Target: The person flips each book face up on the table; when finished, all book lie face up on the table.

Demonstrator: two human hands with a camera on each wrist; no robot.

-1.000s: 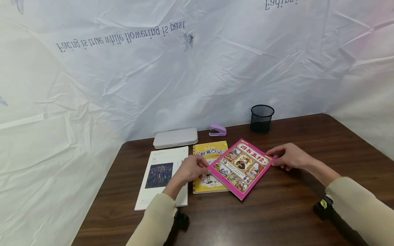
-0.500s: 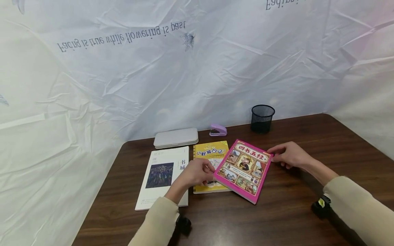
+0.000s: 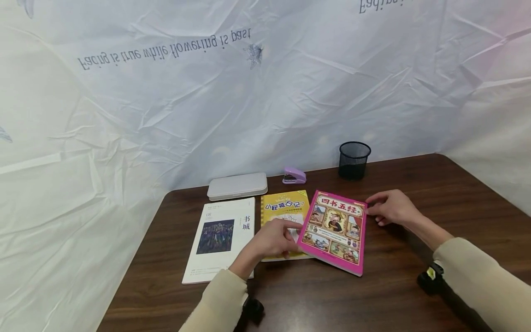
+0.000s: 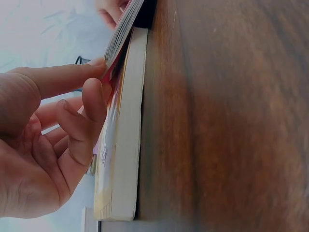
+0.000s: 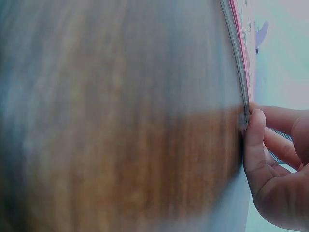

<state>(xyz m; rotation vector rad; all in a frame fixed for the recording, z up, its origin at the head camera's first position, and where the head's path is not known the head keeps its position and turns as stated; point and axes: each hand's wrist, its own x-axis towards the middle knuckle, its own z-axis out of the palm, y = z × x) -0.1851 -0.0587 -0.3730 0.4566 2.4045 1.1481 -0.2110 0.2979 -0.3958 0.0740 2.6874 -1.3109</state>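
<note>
A pink-bordered book (image 3: pixel 333 233) with cartoon panels on its cover is held by both hands, its left part over a yellow book (image 3: pixel 284 203). My left hand (image 3: pixel 274 240) pinches the pink book's lower left edge. In the left wrist view, that edge is raised above the thick yellow book (image 4: pixel 126 145). My right hand (image 3: pixel 394 208) pinches the upper right corner, and in the right wrist view thumb and finger meet at the book's edge (image 5: pixel 239 58). Part of the yellow cover is hidden behind the left hand and the pink book.
A white book (image 3: pixel 224 240) with a dark picture lies left of the yellow one. Behind them are a white flat case (image 3: pixel 237 186), a purple stapler (image 3: pixel 294 175) and a black mesh pen holder (image 3: pixel 354 160). White cloth hangs behind the brown table (image 3: pixel 415 184).
Both hands have turned the pink book from a slanted pose to a straighter one and shifted it slightly right. My left hand has moved right, uncovering more of the white book.
</note>
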